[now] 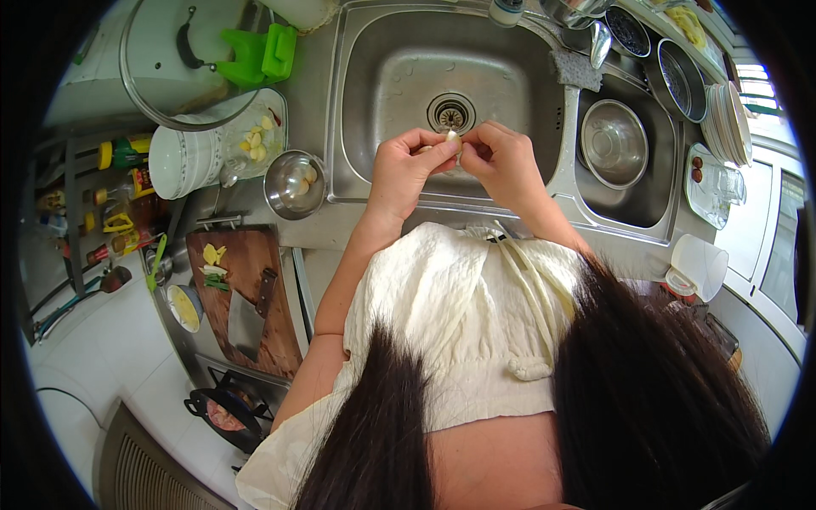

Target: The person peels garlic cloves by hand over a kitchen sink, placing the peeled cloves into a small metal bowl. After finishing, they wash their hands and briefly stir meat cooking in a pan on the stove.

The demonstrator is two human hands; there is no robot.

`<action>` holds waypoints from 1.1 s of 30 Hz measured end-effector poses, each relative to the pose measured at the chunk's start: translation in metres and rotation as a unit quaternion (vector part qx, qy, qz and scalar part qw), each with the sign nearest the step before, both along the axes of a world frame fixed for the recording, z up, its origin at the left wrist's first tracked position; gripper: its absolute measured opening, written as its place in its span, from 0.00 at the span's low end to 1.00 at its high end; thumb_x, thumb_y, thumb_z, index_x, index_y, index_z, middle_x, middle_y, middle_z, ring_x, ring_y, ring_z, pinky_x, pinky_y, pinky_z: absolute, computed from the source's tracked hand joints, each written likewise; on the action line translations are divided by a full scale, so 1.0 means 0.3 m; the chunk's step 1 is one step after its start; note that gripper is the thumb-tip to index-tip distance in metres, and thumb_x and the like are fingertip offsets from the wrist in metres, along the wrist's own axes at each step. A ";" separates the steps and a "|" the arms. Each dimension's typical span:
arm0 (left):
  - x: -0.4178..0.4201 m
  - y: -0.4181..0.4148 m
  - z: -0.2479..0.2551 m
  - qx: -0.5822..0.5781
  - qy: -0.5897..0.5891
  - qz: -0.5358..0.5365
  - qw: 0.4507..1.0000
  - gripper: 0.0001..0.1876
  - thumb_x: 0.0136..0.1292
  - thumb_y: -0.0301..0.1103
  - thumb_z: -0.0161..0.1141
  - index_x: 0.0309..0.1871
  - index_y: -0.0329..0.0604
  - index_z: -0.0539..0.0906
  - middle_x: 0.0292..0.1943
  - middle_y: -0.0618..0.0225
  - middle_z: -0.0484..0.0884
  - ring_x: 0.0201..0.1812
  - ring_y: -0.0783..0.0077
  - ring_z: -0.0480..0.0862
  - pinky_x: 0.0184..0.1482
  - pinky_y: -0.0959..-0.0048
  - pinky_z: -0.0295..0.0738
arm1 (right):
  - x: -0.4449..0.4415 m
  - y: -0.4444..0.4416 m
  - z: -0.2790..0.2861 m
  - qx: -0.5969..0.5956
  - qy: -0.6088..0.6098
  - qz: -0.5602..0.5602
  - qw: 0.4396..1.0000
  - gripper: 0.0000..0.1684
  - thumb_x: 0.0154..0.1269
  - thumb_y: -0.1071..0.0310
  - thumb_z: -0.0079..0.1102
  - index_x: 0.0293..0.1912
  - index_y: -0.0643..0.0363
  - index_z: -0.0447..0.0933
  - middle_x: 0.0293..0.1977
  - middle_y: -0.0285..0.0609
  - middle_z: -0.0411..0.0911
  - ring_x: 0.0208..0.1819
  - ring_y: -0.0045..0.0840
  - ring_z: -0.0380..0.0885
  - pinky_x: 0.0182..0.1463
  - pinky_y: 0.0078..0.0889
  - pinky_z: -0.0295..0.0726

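Observation:
Over the front part of a large stainless steel sink basin [395,83], my left hand [411,159] pinches a garlic clove [452,137] between thumb and fingers. My right hand [503,159] touches the clove from the other side with bent fingers; its fingertips are partly hidden. Below and behind the clove lies the sink drain [451,113]. Left of the basin, a small metal bowl [295,185] holds several cloves. Farther left, more pale cloves [256,143] lie on a clear tray beside stacked white bowls [172,162].
A wooden cutting board [280,319] at the left bears a cleaver [248,319], sliced ginger [213,254] and green onion [215,280]. Beyond it a black pan [226,414] holds meat. The smaller right basin holds metal bowls [614,144]. A white plastic jug [698,264] stands at the right.

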State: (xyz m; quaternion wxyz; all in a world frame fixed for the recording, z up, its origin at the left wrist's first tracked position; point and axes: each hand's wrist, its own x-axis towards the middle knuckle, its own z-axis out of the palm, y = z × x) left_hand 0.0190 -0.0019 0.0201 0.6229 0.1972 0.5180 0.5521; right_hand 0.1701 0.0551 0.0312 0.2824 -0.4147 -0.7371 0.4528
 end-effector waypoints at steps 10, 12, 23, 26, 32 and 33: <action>-0.005 -0.001 0.014 -0.010 0.012 -0.025 1.000 0.06 0.59 0.28 0.65 0.36 0.35 0.82 0.32 0.69 0.83 0.32 0.81 0.81 0.39 0.83 0.79 | 0.004 0.004 0.005 0.021 -0.009 0.005 1.000 0.05 0.53 0.73 0.60 0.29 0.65 0.75 0.24 0.43 0.75 0.23 0.30 0.74 0.28 0.29 0.73; -0.006 -0.001 0.013 -0.013 0.007 -0.025 1.000 0.06 0.59 0.28 0.64 0.36 0.35 0.82 0.32 0.69 0.83 0.31 0.81 0.81 0.39 0.83 0.79 | 0.003 0.004 0.009 0.003 0.003 -0.018 1.000 0.04 0.54 0.74 0.59 0.29 0.65 0.75 0.25 0.43 0.75 0.23 0.28 0.74 0.28 0.28 0.73; -0.011 0.000 -0.005 -0.014 -0.011 -0.006 1.000 0.07 0.61 0.30 0.62 0.38 0.36 0.81 0.33 0.69 0.82 0.32 0.81 0.81 0.39 0.82 0.79 | 0.003 -0.007 -0.002 0.060 0.037 0.011 0.997 0.04 0.56 0.75 0.60 0.33 0.63 0.75 0.27 0.42 0.74 0.24 0.29 0.75 0.29 0.27 0.74; -0.014 -0.001 -0.005 -0.020 0.001 -0.038 0.999 0.07 0.61 0.30 0.62 0.38 0.37 0.81 0.32 0.69 0.82 0.32 0.81 0.81 0.39 0.82 0.79 | 0.004 -0.005 0.008 0.057 0.015 -0.007 0.998 0.04 0.56 0.75 0.59 0.32 0.63 0.74 0.26 0.43 0.74 0.24 0.29 0.76 0.29 0.28 0.74; -0.025 -0.008 0.011 -0.046 -0.011 -0.081 0.996 0.07 0.61 0.31 0.58 0.38 0.37 0.78 0.34 0.66 0.82 0.33 0.78 0.82 0.37 0.82 0.80 | 0.026 0.060 -0.038 -0.007 -0.006 -0.142 0.990 0.04 0.56 0.75 0.60 0.32 0.64 0.74 0.28 0.42 0.77 0.26 0.20 0.75 0.30 0.22 0.74; -0.024 -0.007 0.012 -0.046 -0.015 -0.076 0.996 0.07 0.61 0.31 0.58 0.39 0.37 0.78 0.33 0.66 0.82 0.33 0.78 0.81 0.37 0.82 0.80 | 0.027 0.059 -0.043 -0.010 0.009 -0.132 0.991 0.04 0.57 0.75 0.60 0.33 0.64 0.75 0.28 0.42 0.77 0.26 0.20 0.75 0.31 0.22 0.74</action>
